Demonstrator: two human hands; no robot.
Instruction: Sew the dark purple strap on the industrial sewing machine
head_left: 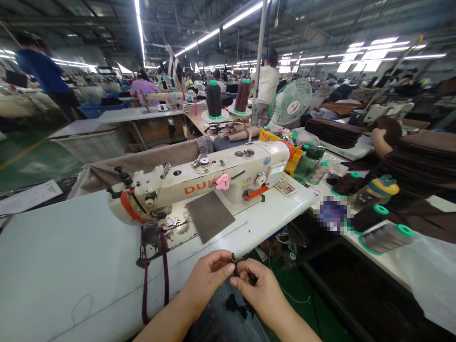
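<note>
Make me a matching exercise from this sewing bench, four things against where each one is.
Things:
1 grey patch
2 purple strap
3 fan
4 small dark piece

Places:
A behind the sewing machine
B pinched between left hand and right hand
C flat on the machine bed
D hanging over the table edge

Pairs: 1-C, 2-D, 3-A, 4-B

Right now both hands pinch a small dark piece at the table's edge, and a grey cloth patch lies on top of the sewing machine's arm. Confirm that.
Not quite: the head view shows the grey cloth patch lying flat on the table in front of the sewing machine. The left hand and right hand do pinch a small dark piece.
</note>
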